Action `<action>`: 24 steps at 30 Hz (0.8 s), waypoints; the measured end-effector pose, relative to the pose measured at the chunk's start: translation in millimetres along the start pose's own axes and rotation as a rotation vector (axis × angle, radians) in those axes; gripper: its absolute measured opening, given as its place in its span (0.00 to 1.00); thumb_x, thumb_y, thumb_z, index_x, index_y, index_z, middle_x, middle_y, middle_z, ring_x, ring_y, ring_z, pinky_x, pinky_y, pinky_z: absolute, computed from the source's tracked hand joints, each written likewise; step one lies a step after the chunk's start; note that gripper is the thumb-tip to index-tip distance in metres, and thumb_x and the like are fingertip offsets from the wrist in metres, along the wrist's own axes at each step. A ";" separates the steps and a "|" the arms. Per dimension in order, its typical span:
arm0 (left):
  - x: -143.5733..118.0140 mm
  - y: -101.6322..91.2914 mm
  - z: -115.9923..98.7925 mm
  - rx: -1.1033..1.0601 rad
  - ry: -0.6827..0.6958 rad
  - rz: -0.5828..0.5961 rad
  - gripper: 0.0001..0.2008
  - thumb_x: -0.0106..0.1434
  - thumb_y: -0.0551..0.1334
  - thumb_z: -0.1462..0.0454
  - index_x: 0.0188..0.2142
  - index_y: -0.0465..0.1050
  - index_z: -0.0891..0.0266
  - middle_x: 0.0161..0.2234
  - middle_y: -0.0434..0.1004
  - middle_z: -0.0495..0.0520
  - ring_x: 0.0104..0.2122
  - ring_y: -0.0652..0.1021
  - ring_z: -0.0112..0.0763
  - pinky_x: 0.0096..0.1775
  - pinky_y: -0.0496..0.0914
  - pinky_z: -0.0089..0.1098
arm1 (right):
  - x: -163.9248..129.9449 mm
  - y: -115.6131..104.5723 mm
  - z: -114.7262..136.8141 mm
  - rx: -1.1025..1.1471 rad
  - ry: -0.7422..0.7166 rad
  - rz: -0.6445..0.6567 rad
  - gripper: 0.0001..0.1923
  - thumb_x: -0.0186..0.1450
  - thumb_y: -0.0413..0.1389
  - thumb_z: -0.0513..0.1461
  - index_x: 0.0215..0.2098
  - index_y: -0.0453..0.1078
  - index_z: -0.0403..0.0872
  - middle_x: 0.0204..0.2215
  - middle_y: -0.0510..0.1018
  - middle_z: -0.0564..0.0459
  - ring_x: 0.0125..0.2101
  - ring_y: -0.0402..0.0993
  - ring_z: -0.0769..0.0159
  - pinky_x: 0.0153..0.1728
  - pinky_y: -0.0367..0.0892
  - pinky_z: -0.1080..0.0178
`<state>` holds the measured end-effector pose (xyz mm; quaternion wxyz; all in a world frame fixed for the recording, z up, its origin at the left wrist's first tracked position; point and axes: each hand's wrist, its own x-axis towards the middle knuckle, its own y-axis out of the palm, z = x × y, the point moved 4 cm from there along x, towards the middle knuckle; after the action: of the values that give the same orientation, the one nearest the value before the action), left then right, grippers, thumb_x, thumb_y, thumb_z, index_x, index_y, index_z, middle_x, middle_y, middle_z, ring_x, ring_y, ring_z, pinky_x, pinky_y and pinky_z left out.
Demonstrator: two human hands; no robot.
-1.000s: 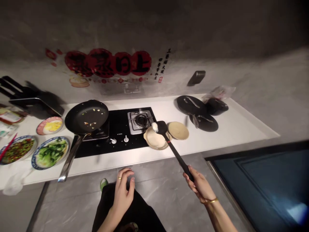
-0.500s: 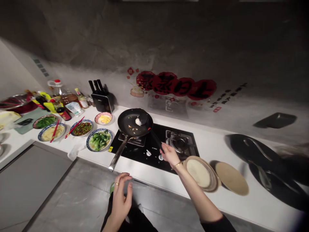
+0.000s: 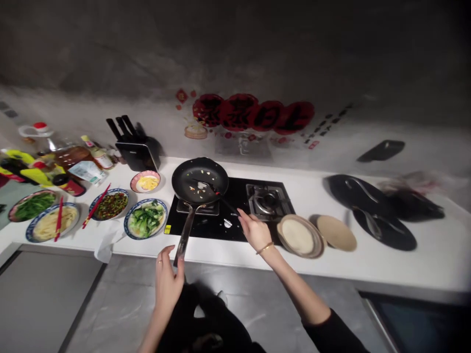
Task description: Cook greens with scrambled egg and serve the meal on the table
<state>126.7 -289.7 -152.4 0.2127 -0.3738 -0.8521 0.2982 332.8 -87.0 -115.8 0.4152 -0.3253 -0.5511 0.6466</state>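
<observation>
your right hand (image 3: pixel 253 230) is closed around the dark handle of a black spatula (image 3: pixel 221 195), whose blade reaches into the frying pan (image 3: pixel 199 180) and rests beside a small white lump on the pan floor, among a few scattered bits of food. your left hand (image 3: pixel 167 279) hangs with its fingers spread and nothing in it, just short of the end of the pan's long metal handle (image 3: pixel 185 234), which sticks out over the counter's front edge; whether a fingertip touches the handle cannot be told. the pan sits on the left burner of the black hob (image 3: pixel 235 215), with the bare right burner (image 3: pixel 267 200) next to it. just right of your right wrist stands a tan dish holding something pale (image 3: pixel 299 236), and beside that a second tan dish (image 3: pixel 336 233). left of the pan lie a plate of greens (image 3: pixel 146 218), a small bowl with yellow food (image 3: pixel 146 182), a plate of chopped peppers (image 3: pixel 109 204) with red chopsticks (image 3: pixel 96 206) across it, and a knife block (image 3: pixel 137 149) against the wall. far right on the white counter (image 3: pixel 423 260) lie black lids (image 3: pixel 371 211).
</observation>
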 end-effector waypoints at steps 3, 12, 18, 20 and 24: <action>3.7 8.4 19.3 -0.007 -0.153 0.126 0.24 0.61 0.52 0.50 0.48 0.62 0.65 0.44 0.69 0.64 0.42 0.73 0.44 0.39 0.70 0.43 | -8.7 -11.2 -3.1 0.051 0.008 -0.017 0.22 0.69 0.40 0.43 0.58 0.62 0.51 0.35 0.76 0.48 0.30 0.74 0.66 0.31 0.65 0.68; -5.4 5.6 9.7 0.139 -0.024 0.040 0.26 0.59 0.52 0.48 0.49 0.63 0.66 0.42 0.69 0.63 0.38 0.74 0.41 0.38 0.70 0.42 | -12.0 -31.8 -8.2 0.090 -0.015 0.033 0.23 0.70 0.37 0.43 0.60 0.58 0.51 0.39 0.75 0.48 0.37 0.74 0.63 0.37 0.65 0.65; -24.8 11.2 2.4 0.215 -0.005 -0.046 0.25 0.60 0.52 0.51 0.50 0.63 0.68 0.40 0.70 0.63 0.41 0.72 0.43 0.44 0.67 0.44 | -15.9 -36.0 -18.5 0.103 -0.077 0.013 0.22 0.70 0.38 0.42 0.58 0.60 0.50 0.39 0.76 0.47 0.39 0.74 0.61 0.38 0.65 0.64; -32.6 12.4 1.3 0.216 0.010 -0.083 0.25 0.60 0.53 0.52 0.51 0.63 0.68 0.42 0.69 0.64 0.43 0.72 0.44 0.46 0.66 0.44 | -18.0 -38.0 -21.3 0.103 -0.095 -0.006 0.22 0.69 0.39 0.42 0.58 0.60 0.49 0.39 0.76 0.47 0.39 0.74 0.61 0.39 0.65 0.63; -46.4 11.2 2.0 0.211 -0.008 -0.125 0.25 0.60 0.53 0.54 0.52 0.62 0.68 0.46 0.67 0.66 0.44 0.72 0.44 0.47 0.66 0.43 | -20.0 -43.4 -21.0 0.082 -0.124 -0.006 0.21 0.69 0.39 0.42 0.58 0.61 0.49 0.40 0.76 0.47 0.40 0.74 0.61 0.40 0.65 0.63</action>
<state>160.5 -319.7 -167.9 0.2659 -0.2942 -0.8384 0.3740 367.8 -93.6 -77.6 0.3950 -0.2657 -0.5499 0.6863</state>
